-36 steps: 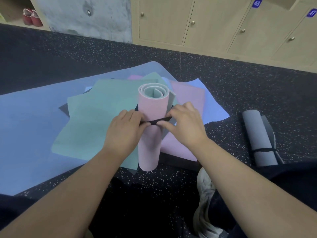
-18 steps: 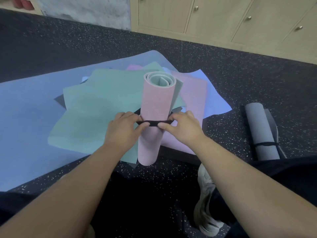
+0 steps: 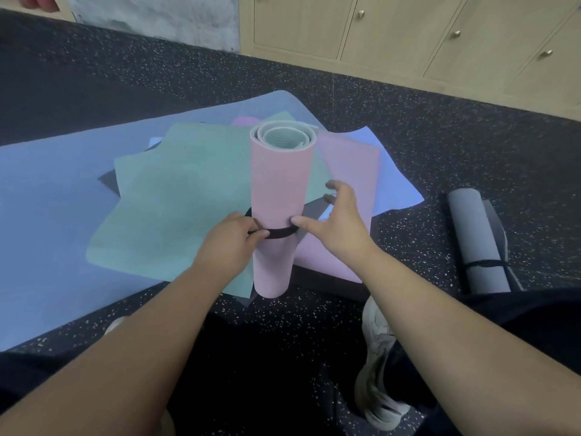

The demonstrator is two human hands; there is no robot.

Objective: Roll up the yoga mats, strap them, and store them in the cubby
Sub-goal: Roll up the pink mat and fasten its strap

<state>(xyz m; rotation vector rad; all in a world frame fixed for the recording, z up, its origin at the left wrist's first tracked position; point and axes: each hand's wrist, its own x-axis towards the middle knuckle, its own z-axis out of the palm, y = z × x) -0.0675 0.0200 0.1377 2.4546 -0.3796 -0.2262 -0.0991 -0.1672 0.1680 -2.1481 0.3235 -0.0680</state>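
Note:
A pink rolled yoga mat (image 3: 278, 196) stands tilted on end in front of me, its pale green inside showing at the top. A black strap (image 3: 278, 232) circles its lower half. My left hand (image 3: 231, 243) pinches the strap at the roll's left side. My right hand (image 3: 334, 220) has spread fingers, its thumb tip touching the strap and roll on the right side. Flat mats lie beneath: a green mat (image 3: 176, 202), a pink mat (image 3: 352, 190) and a large blue mat (image 3: 47, 196).
A grey rolled mat (image 3: 474, 237) bound with a black strap lies on the speckled floor (image 3: 440, 143) to the right. Wooden lockers (image 3: 393, 29) line the far wall. My shoe (image 3: 377, 357) and dark trousers sit near the lower edge.
The roll has been raised more upright and the strap sits lower on it. My right hand has let go of the strap and spread its fingers. The left still pinches it.

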